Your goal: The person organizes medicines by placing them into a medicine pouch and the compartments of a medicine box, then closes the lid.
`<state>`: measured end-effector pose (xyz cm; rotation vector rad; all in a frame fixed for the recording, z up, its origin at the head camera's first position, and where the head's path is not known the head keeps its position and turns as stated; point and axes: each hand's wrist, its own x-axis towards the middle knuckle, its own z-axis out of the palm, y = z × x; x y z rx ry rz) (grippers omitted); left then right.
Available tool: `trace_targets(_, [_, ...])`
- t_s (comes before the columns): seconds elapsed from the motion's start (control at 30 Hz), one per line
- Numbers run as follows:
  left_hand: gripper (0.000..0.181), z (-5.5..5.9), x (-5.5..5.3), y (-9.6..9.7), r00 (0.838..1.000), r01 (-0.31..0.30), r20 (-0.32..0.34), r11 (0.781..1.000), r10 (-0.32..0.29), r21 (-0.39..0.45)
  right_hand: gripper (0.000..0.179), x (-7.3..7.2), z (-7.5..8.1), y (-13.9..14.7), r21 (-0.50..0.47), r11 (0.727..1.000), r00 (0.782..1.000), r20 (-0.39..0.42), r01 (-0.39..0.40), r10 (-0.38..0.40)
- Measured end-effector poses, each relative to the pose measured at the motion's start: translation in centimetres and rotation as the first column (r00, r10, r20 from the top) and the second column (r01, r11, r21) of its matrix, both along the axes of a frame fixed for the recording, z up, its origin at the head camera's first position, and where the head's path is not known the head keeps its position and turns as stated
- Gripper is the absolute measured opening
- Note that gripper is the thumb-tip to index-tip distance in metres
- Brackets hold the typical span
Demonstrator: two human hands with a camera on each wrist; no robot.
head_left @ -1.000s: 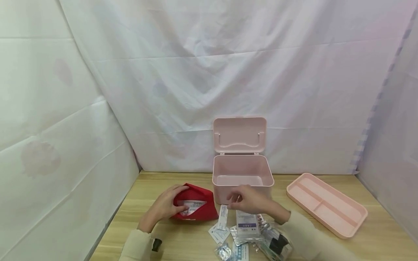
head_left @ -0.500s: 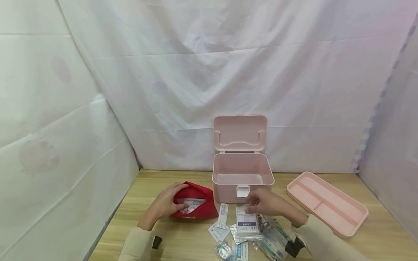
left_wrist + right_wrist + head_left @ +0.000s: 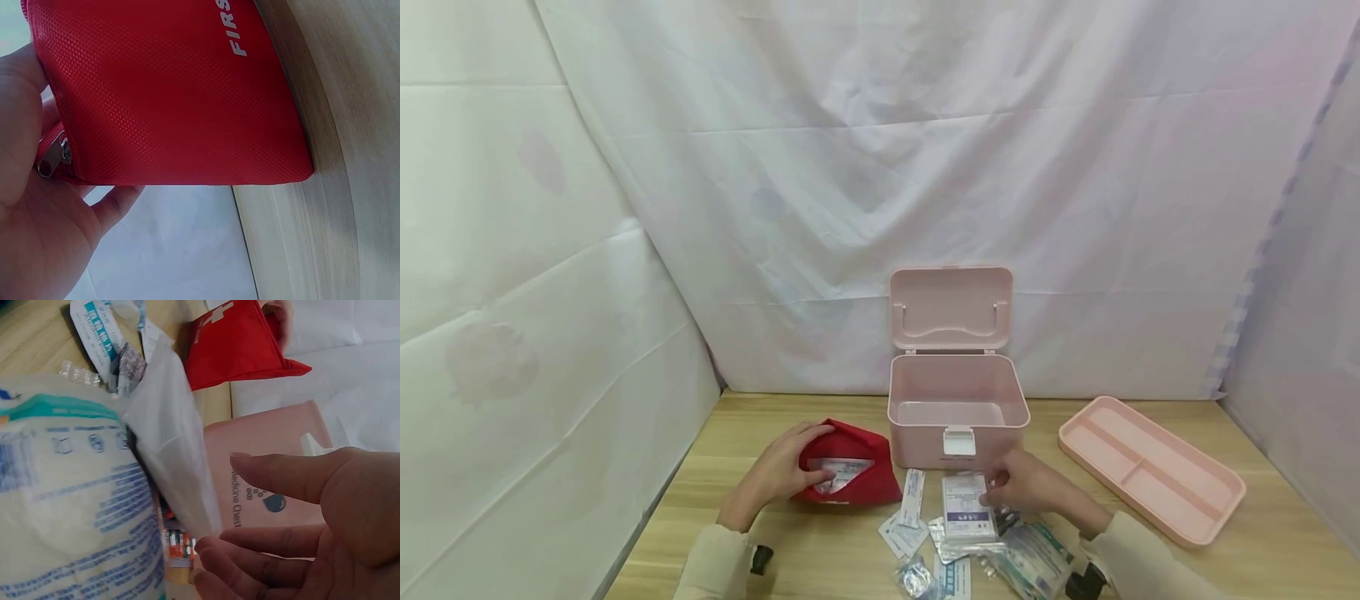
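Observation:
My left hand (image 3: 781, 468) grips the red first-aid pouch (image 3: 868, 492) at its left side and keeps its mouth spread. White printed packets (image 3: 847, 472) show inside the pouch. In the left wrist view, a zipper pull (image 3: 54, 156) lies by the palm. My right hand (image 3: 1037, 485) is at the right edge of a flat white packet (image 3: 964, 504) with a purple band, in front of the pink box. In the right wrist view, the fingertips are at the white packet (image 3: 172, 434), while the thumb stands apart from it; contact is hard to tell.
Behind the packets stands the pink medicine chest (image 3: 917, 446), lid (image 3: 951, 308) raised. A pink divided tray (image 3: 1150, 471) lies at the right. Around the white packet are a narrow sachet (image 3: 912, 497), a clear-wrapped bundle (image 3: 1037, 558) and a small clear bag (image 3: 916, 577).
My right hand has moved right and down, from in front of the chest to the right edge of the white packet. The left hand and pouch stay put.

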<state>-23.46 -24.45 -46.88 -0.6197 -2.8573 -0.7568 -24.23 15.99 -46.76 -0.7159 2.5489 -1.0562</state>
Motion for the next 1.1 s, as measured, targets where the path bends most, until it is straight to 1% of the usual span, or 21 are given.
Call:
trace_targets(0.13, [0.066, 0.0, 0.0, 0.0, 1.0, 0.003, -0.011, 1.0, -0.003, -0.003, 0.021, -0.1, -1.1, 0.1, -0.023, 0.999, 0.999, 0.017, 0.027, -0.027])
trace_targets(0.2, [0.066, 0.0, 0.0, 0.0, 1.0, 0.002, -0.01, 1.0, -0.002, -0.003, 0.022, -0.2, -1.6, 0.1, -0.039, 0.999, 1.0, 0.019, 0.024, -0.023])
trace_targets(0.4, [0.066, -0.1, 0.0, 0.0, 1.0, -0.007, 0.01, 1.0, 0.007, 0.0, 0.025, -0.2, -2.3, -0.1, -0.094, 0.994, 0.998, 0.034, 0.049, -0.046])
trace_targets(0.47, [0.066, -0.1, 0.1, 0.0, 1.0, -0.007, 0.009, 1.0, 0.007, 0.002, 0.032, -0.3, -2.6, -0.3, -0.111, 0.992, 0.998, 0.019, 0.056, -0.054])
trace_targets(0.57, [0.066, -0.1, 0.1, 0.0, 1.0, -0.012, 0.001, 1.0, 0.012, 0.004, 0.048, -0.3, -3.1, -0.5, -0.128, 0.99, 0.998, -0.014, 0.059, -0.061])
trace_targets(0.63, [0.067, -0.1, 0.1, 0.0, 1.0, -0.013, 0.0, 1.0, 0.013, 0.009, 0.053, -0.4, -3.4, -0.7, -0.118, 0.991, 0.997, -0.036, 0.059, -0.064])
trace_targets(0.7, [0.067, 0.0, 0.1, 0.0, 1.0, -0.011, -0.003, 1.0, 0.011, 0.009, 0.053, -0.3, -3.5, -0.8, -0.108, 0.993, 0.997, -0.051, 0.056, -0.062])
trace_targets(0.83, [0.067, -0.1, 0.0, 0.0, 1.0, -0.003, -0.013, 1.0, 0.003, 0.009, 0.046, -0.1, -3.6, -1.0, -0.085, 0.995, 0.996, -0.073, 0.048, -0.054])
trace_targets(0.93, [0.066, -0.1, 0.0, 0.0, 1.0, 0.003, -0.017, 1.0, -0.003, 0.009, 0.043, 0.1, -3.6, -1.2, -0.071, 0.996, 0.996, -0.062, 0.057, -0.062])
trace_targets(1.1, [0.066, -0.1, -0.1, 0.1, 1.0, 0.003, -0.015, 1.0, -0.003, 0.006, 0.049, 0.3, -3.4, -1.6, -0.061, 0.994, 0.995, -0.038, 0.09, -0.093])
